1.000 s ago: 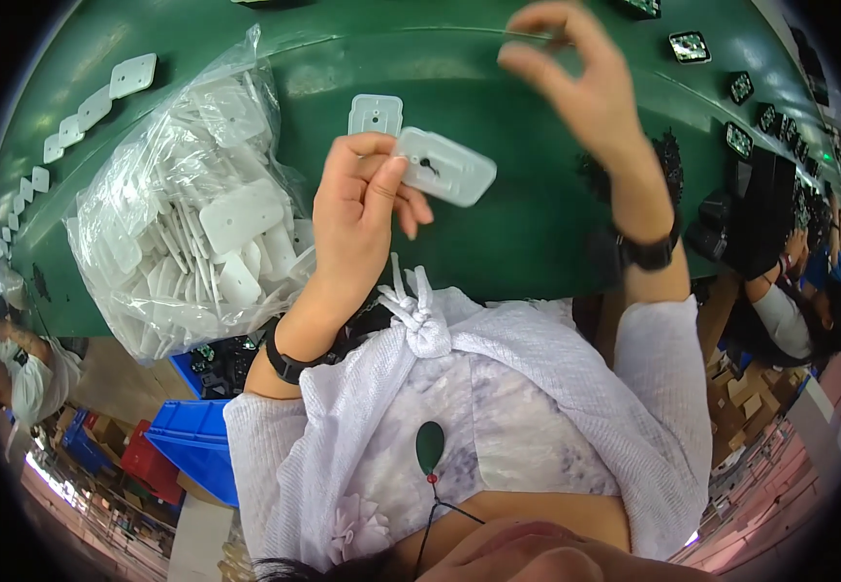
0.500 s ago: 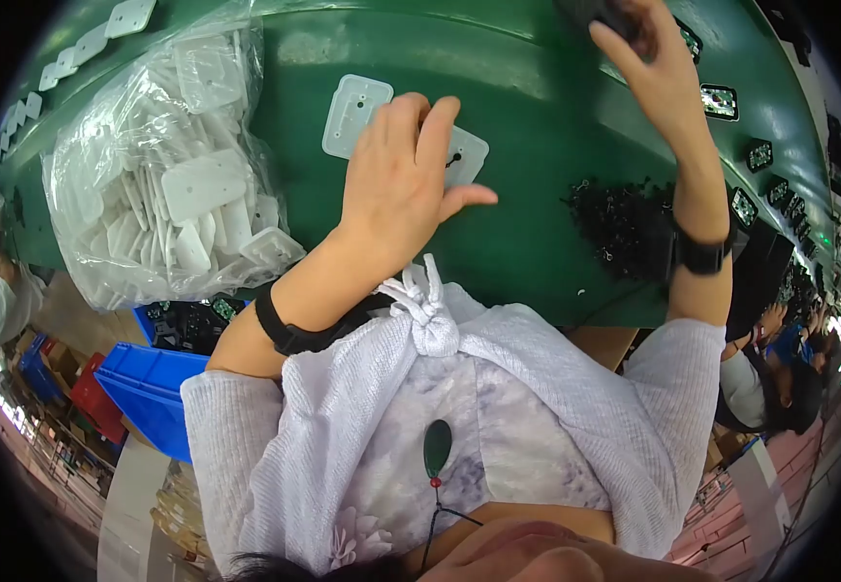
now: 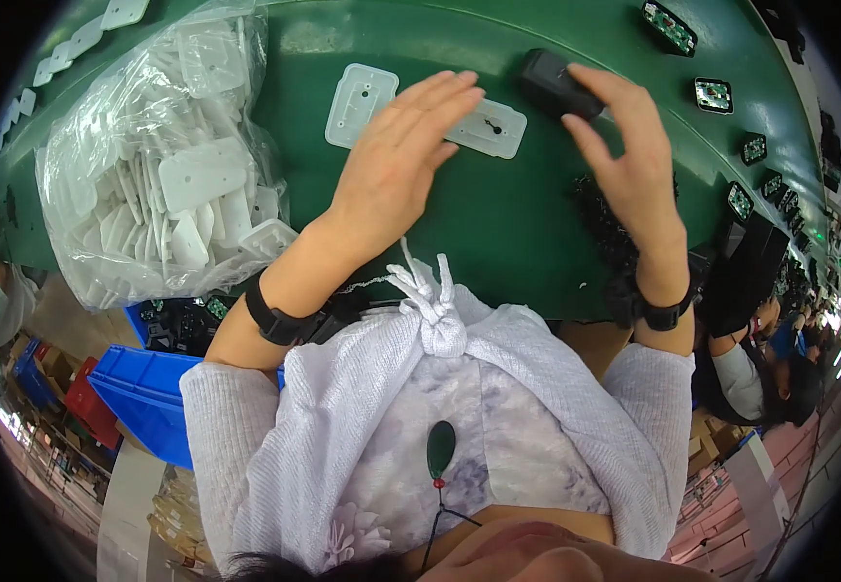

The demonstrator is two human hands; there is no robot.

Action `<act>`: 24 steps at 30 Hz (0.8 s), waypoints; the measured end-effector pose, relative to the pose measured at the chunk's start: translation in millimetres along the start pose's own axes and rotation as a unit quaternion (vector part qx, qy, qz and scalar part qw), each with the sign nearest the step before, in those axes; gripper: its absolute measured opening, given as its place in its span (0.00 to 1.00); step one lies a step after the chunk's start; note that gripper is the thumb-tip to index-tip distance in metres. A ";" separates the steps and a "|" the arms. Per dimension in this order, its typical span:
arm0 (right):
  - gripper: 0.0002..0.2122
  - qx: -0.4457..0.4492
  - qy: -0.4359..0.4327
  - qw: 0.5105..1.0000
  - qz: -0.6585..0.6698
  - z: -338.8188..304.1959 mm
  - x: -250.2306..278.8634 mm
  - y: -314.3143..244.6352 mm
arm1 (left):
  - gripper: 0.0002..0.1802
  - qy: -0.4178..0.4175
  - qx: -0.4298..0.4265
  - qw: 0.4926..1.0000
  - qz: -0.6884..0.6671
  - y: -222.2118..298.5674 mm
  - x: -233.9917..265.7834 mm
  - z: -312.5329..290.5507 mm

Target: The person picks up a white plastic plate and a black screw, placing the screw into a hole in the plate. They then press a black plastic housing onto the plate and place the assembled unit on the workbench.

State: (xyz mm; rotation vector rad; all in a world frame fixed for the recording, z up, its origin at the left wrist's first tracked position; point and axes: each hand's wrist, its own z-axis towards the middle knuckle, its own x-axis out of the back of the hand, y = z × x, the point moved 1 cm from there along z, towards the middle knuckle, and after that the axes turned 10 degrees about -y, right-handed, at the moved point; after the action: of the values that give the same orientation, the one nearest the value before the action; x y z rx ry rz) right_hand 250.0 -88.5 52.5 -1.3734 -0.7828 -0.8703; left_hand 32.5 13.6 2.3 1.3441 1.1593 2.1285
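Note:
My right hand [image 3: 629,160] grips a black box-shaped block [image 3: 551,85] by its near right end, between thumb and fingers, over the green table. Stretched out flat, the fingers of my left hand [image 3: 391,160] hang above two pale plastic plates and hold nothing that I can see. The left plate [image 3: 350,121] shows small holes and is partly covered by that hand. On the right plate [image 3: 512,136] lies a small black part [image 3: 494,127]; its left end is under my fingertips.
A clear plastic bag [image 3: 76,257] full of white plates stands at the left. Small black parts [image 3: 602,218] are heaped beside my right wrist. Several black housings with green circuit boards [image 3: 714,95] line the right side. A blue bin [image 3: 144,393] sits below the table's left edge.
My right hand has brought the black block down and left, closer to the plates. My left hand has turned slightly, its fingers straighter. The right plate has shifted to the right.

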 end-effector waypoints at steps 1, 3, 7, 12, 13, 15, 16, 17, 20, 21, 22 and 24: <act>0.21 0.001 -0.003 1.000 0.023 -0.4 -2.3 -10.9 | 0.31 0.001 0.000 1.000 0.001 -0.3 2.1 -2.1; 0.21 0.016 -0.022 0.999 0.027 -2.1 -9.0 -27.0 | 0.29 0.021 0.047 0.998 -0.041 -1.0 7.7 -6.1; 0.22 0.025 -0.035 0.999 0.019 -3.9 -24.1 -39.6 | 0.30 0.010 0.036 0.998 -0.051 -1.2 8.2 -2.6; 0.22 0.020 -0.049 0.999 -0.004 -0.6 -32.1 -42.2 | 0.30 -0.004 0.006 1.000 0.025 -7.3 7.3 -3.4; 0.22 0.014 -0.044 0.999 -0.014 -1.4 -33.0 -43.9 | 0.29 -0.020 -0.005 0.999 0.048 -8.0 7.9 -4.1; 0.22 0.006 -0.041 0.999 -0.022 -4.3 -36.4 -46.4 | 0.29 -0.035 -0.005 0.996 0.079 -6.9 9.7 -5.9; 0.23 0.001 -0.035 0.999 -0.040 -7.0 -38.9 -47.3 | 0.28 -0.048 -0.007 0.993 0.111 -5.0 10.4 -6.6; 0.23 -0.004 -0.029 0.998 -0.058 -8.9 -40.6 -48.2 | 0.28 -0.051 -0.006 0.993 0.109 -2.3 11.6 -7.1; 0.24 -0.014 -0.012 0.998 -0.055 -12.0 -43.1 -51.1 | 0.28 -0.064 -0.023 0.979 0.191 6.4 12.0 -7.6; 0.24 -0.017 -0.009 0.998 -0.054 -12.0 -43.5 -51.0 | 0.28 -0.066 -0.027 0.973 0.219 8.2 11.2 -8.0; 0.24 -0.021 -0.008 0.999 -0.033 -11.2 -43.6 -49.8 | 0.28 -0.068 -0.032 0.966 0.247 9.8 10.0 -7.5; 0.24 -0.025 -0.001 1.000 -0.014 -6.4 -39.7 -44.5 | 0.27 -0.051 -0.031 0.963 0.261 12.7 2.0 -4.3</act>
State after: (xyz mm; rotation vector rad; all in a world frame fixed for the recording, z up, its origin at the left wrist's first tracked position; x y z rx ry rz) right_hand 191.7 -92.5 38.9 -1.4098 -0.7876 -0.9148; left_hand 29.3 5.5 12.6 1.8651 0.7435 2.3755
